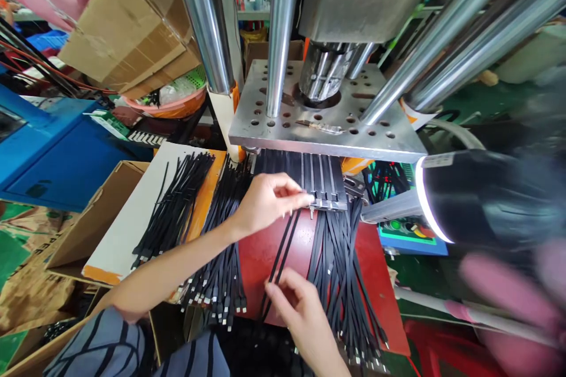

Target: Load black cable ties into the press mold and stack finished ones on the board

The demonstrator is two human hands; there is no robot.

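Note:
My left hand [269, 203] is closed in a pinch at the front edge of the black slotted fixture [325, 179] under the press. Its fingertips hold the upper ends of a pair of thin black cables [285, 247]. Lower down, my right hand [298, 306] pinches the same cables between thumb and fingers, over the red board [256, 268]. To the right, a thick bundle of black cables [338, 265] with small silvery plugs hangs from the fixture. Left of the board lies another cable bundle [221, 241], partly behind my left forearm.
A steel plate [327, 138] with upright rods overhangs the fixture. More cables [177, 200] lie on a white board [128, 224] at left. A ring-lit black lamp [469, 194] juts in from the right, beside a control box [411, 235]. Cardboard boxes [95, 221] stand at left.

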